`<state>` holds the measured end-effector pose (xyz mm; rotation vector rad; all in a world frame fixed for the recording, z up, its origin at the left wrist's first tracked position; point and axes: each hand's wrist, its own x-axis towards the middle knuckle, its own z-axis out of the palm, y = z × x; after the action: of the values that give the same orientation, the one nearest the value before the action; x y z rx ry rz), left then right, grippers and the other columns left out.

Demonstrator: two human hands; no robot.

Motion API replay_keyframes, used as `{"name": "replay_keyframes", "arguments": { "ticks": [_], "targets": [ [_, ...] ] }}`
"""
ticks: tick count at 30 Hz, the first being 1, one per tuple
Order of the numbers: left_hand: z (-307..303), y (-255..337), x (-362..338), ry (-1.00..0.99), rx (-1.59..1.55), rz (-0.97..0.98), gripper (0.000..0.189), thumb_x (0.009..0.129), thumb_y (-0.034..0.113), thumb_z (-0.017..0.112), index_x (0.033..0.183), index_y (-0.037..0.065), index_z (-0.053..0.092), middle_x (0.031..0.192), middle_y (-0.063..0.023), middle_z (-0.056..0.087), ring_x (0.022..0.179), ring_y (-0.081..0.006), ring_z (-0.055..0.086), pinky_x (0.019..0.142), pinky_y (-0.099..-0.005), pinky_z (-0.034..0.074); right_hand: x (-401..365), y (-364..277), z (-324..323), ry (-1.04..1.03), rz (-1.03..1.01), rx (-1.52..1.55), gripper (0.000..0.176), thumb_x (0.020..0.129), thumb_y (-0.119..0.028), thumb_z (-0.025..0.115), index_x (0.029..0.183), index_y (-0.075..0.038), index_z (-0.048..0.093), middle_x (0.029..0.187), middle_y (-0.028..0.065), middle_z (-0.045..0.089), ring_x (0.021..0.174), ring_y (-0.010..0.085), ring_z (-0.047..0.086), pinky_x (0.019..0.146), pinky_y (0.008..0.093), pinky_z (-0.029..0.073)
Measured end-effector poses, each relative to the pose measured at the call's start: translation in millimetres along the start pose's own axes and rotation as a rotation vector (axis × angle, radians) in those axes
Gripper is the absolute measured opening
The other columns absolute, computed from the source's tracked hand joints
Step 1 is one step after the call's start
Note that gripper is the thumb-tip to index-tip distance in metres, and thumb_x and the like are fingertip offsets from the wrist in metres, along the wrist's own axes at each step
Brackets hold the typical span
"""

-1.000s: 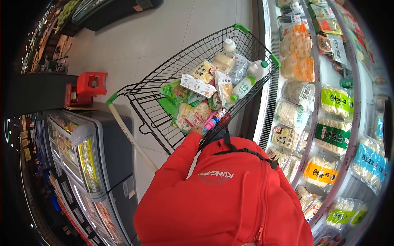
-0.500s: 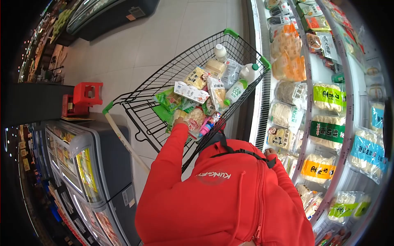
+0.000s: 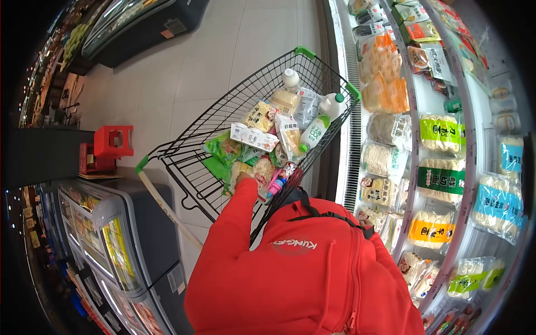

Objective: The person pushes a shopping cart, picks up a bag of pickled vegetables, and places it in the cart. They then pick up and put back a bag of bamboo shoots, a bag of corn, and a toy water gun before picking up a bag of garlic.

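A: State the left hand position.
B: The left hand (image 3: 244, 177) contacts a pale bag (image 3: 239, 168) inside the shopping cart (image 3: 305, 52). Whether its grip is clenched on the bag cannot be determined.
A: Adjacent items?
B: A clear bag (image 3: 263, 169) lies just beside the hand. A white carton (image 3: 254, 137) lies beyond.
A: Right hand?
B: The right hand (image 3: 365, 224), partly hidden, is near the noodle packets (image 3: 372, 216). Grip state: cannot tell.

A head-worn fisheye camera looks forward and steeply down over the wearer's red jacket (image 3: 301, 273), very near, to the wire shopping cart (image 3: 305, 53) farther off, between refrigerated shelves (image 3: 469, 128) and freezer cabinet (image 3: 146, 223).
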<state>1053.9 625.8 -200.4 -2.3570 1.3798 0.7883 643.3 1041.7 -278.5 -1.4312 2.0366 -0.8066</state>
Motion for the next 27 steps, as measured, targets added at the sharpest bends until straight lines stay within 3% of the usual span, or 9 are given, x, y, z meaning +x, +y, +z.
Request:
{"name": "replay_keyframes", "arguments": {
  "ticks": [3, 6, 7, 11, 14, 18, 21, 24, 27],
  "targets": [
    [9, -1, 25, -0.180, -0.030, -0.104, 0.036, 0.070, 0.015, 0.071, 0.102, 0.004, 0.061, 0.110, -0.0133, 0.061, 0.107, -0.0297, 0.056, 0.089, -0.0397, 0.044, 0, 5, 6, 0.023, -0.075, -0.047, 0.023, 0.083, -0.023, 0.049, 0.074, -0.003, 0.055, 0.060, 0.0060, 0.053, 0.050, 0.0210, 0.051, 0.047, 0.0346, 0.043],
    [13, -8, 42, -0.093, 0.027, 0.087, 0.031, 0.074, 0.015, 0.065, 0.103, 0.006, 0.061, 0.110, -0.0142, 0.060, 0.109, -0.0284, 0.053, 0.091, -0.0354, 0.042, 14, -32, -10, -0.142, 0.585, 0.193, 0.023, 0.083, -0.023, 0.047, 0.074, -0.003, 0.055, 0.059, 0.0058, 0.054, 0.052, 0.0198, 0.051, 0.048, 0.0348, 0.043],
    [14, -9, 51, -0.076, 0.016, 0.096, 0.031, 0.073, 0.015, 0.066, 0.102, 0.005, 0.061, 0.110, -0.0151, 0.060, 0.109, -0.0286, 0.054, 0.090, -0.0350, 0.043, 17, -48, -17, -0.135, 0.628, 0.253, 0.023, 0.082, -0.022, 0.048, 0.078, -0.002, 0.056, 0.062, 0.0072, 0.056, 0.055, 0.0187, 0.054, 0.050, 0.0331, 0.043],
    [10, -12, 80, -0.044, -0.046, 0.093, 0.030, 0.072, 0.015, 0.067, 0.100, 0.003, 0.063, 0.110, -0.0184, 0.059, 0.106, -0.0293, 0.056, 0.087, -0.0336, 0.046, 16, -65, -26, -0.124, 0.713, 0.387, 0.023, 0.084, -0.021, 0.046, 0.083, -0.001, 0.058, 0.064, 0.0076, 0.057, 0.057, 0.0170, 0.055, 0.051, 0.0304, 0.043],
    [-3, -6, 61, 0.032, -0.069, 0.114, 0.032, 0.072, 0.015, 0.066, 0.101, 0.002, 0.062, 0.110, -0.0198, 0.059, 0.105, -0.0311, 0.056, 0.087, -0.0345, 0.046, 2, -30, -16, -0.149, 0.544, 0.236, 0.022, 0.085, -0.020, 0.046, 0.082, -0.002, 0.057, 0.063, 0.0073, 0.056, 0.057, 0.0173, 0.055, 0.052, 0.0310, 0.043],
    [-7, 23, 54, 0.156, 0.076, 0.168, 0.033, 0.073, 0.014, 0.062, 0.103, 0.002, 0.060, 0.105, -0.0195, 0.060, 0.101, -0.0338, 0.057, 0.088, -0.0376, 0.045, -8, -21, -7, -0.147, 0.743, 0.371, 0.019, 0.084, -0.019, 0.050, 0.081, -0.003, 0.059, 0.068, 0.0095, 0.059, 0.062, 0.0190, 0.057, 0.056, 0.0333, 0.045],
    [4, 28, 95, 0.255, -0.144, 0.512, 0.031, 0.074, 0.014, 0.059, 0.103, 0.002, 0.060, 0.108, -0.0209, 0.057, 0.101, -0.0358, 0.054, 0.088, -0.0412, 0.044, -15, 3, 12, -0.213, 0.795, 0.296, 0.017, 0.084, -0.018, 0.052, 0.085, -0.003, 0.061, 0.075, 0.0118, 0.062, 0.068, 0.0218, 0.060, 0.063, 0.0357, 0.047],
    [-10, 45, 124, 0.321, -0.234, 0.532, 0.041, 0.072, 0.018, 0.066, 0.108, 0.001, 0.058, 0.108, -0.0197, 0.058, 0.100, -0.0324, 0.056, 0.085, -0.0395, 0.044, -6, -35, -2, -0.145, 0.910, 0.222, 0.023, 0.084, -0.020, 0.052, 0.097, -0.005, 0.062, 0.087, 0.0185, 0.064, 0.082, 0.0319, 0.062, 0.074, 0.0379, 0.048],
    [-25, 58, 151, 0.381, -0.511, 0.436, 0.040, 0.069, 0.020, 0.072, 0.099, -0.004, 0.061, 0.099, -0.0200, 0.062, 0.091, -0.0323, 0.060, 0.080, -0.0387, 0.046, 7, -55, -10, -0.073, 0.881, 0.103, 0.027, 0.081, -0.024, 0.050, 0.094, -0.003, 0.061, 0.075, 0.0090, 0.064, 0.066, 0.0188, 0.061, 0.064, 0.0314, 0.049]
  ]
}}
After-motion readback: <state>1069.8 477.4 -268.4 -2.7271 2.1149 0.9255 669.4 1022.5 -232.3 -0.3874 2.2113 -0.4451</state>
